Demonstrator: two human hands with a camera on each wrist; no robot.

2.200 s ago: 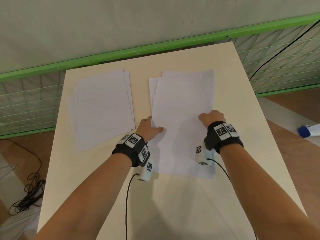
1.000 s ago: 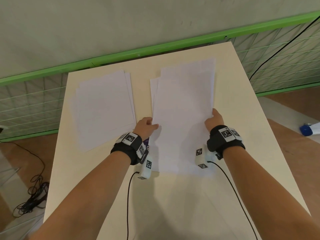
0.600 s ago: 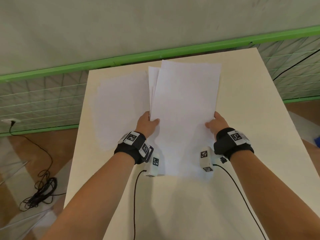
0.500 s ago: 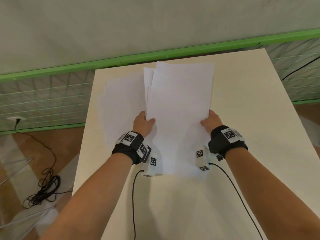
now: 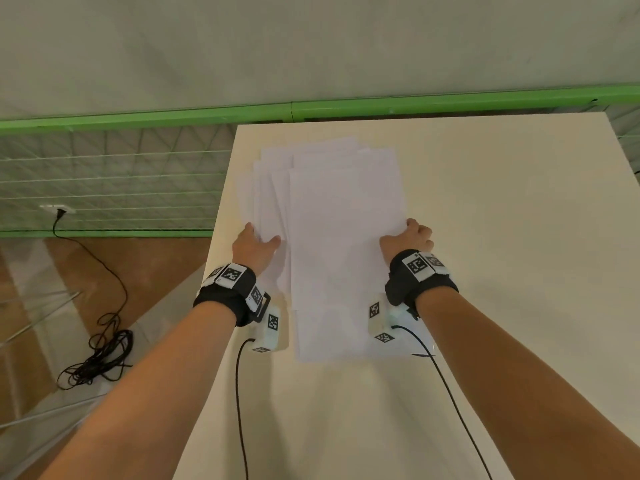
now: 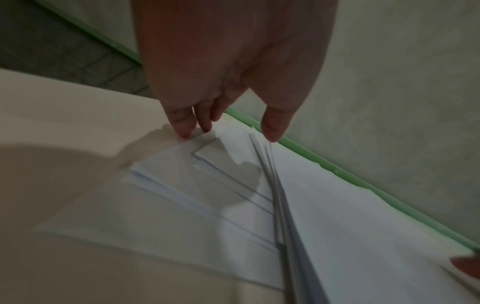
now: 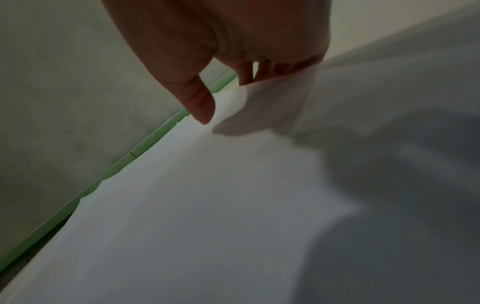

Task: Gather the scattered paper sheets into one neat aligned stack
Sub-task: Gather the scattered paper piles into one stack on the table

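A bunch of white sheets (image 5: 346, 237) sits between my two hands, over a fanned pile of more white sheets (image 5: 272, 174) near the table's left edge. My left hand (image 5: 258, 242) holds the bunch's left edge, thumb on top. In the left wrist view its fingertips (image 6: 184, 133) reach under to the lower pile (image 6: 182, 185), with the bunch's edge (image 6: 280, 205) seen end-on. My right hand (image 5: 407, 235) pinches the right edge. The right wrist view shows the thumb (image 7: 202, 111) on top of the sheets (image 7: 207, 205) and the fingers curled beneath.
The cream table (image 5: 502, 237) is bare to the right of the sheets. A green rail (image 5: 346, 107) and grey wall run behind its far edge. Wire mesh (image 5: 104, 185) and a coiled black cable (image 5: 100, 351) lie off the left side on the floor.
Both hands took the right-hand bunch by its side edges, lifted it and carried it left. It now rests over the left pile, so the two piles overlap.
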